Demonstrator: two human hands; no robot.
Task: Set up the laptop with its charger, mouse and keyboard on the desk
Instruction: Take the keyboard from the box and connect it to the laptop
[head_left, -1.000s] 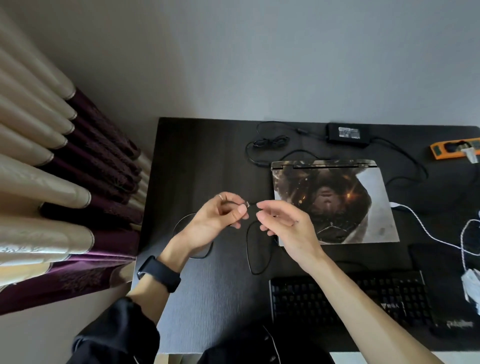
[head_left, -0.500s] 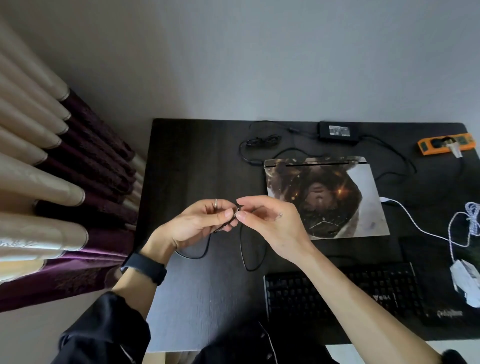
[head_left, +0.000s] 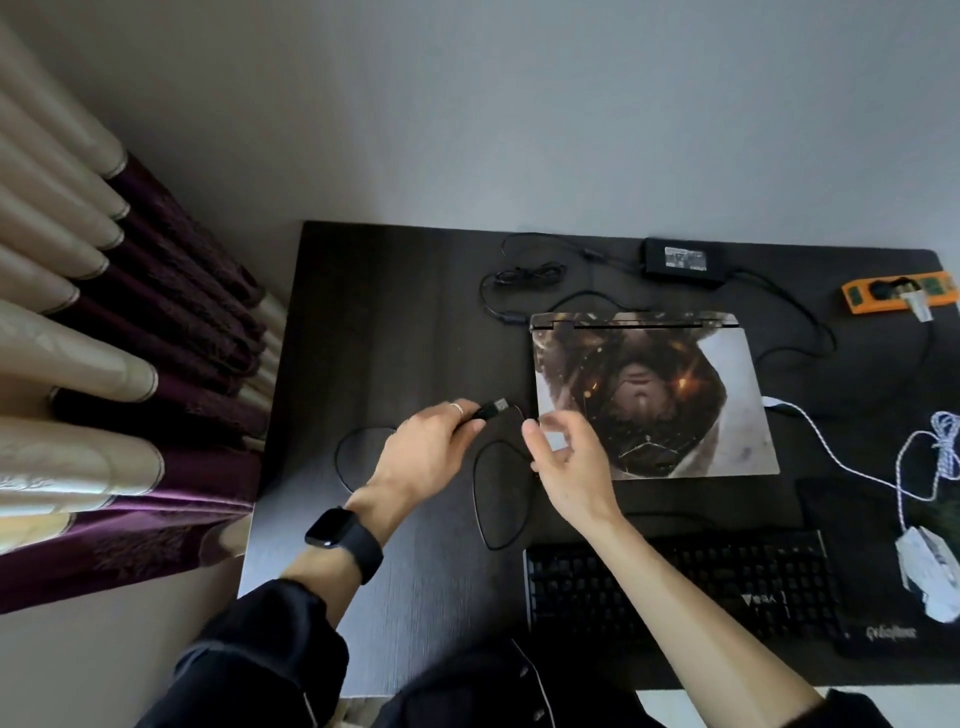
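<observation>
While the left hand (head_left: 426, 447) pinches the USB plug (head_left: 496, 407) just left of the closed laptop (head_left: 675, 405), the right hand (head_left: 569, 462) curls near its cable (head_left: 475, 488), grip unclear. Connecting the keyboard (head_left: 675, 587) seems in hand; next, align plug with a side port

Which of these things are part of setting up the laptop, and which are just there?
Part of the job: closed laptop, charger brick, keyboard, white mouse, USB plug gripped by the left hand.
Just there: curtains, black wristwatch.
</observation>
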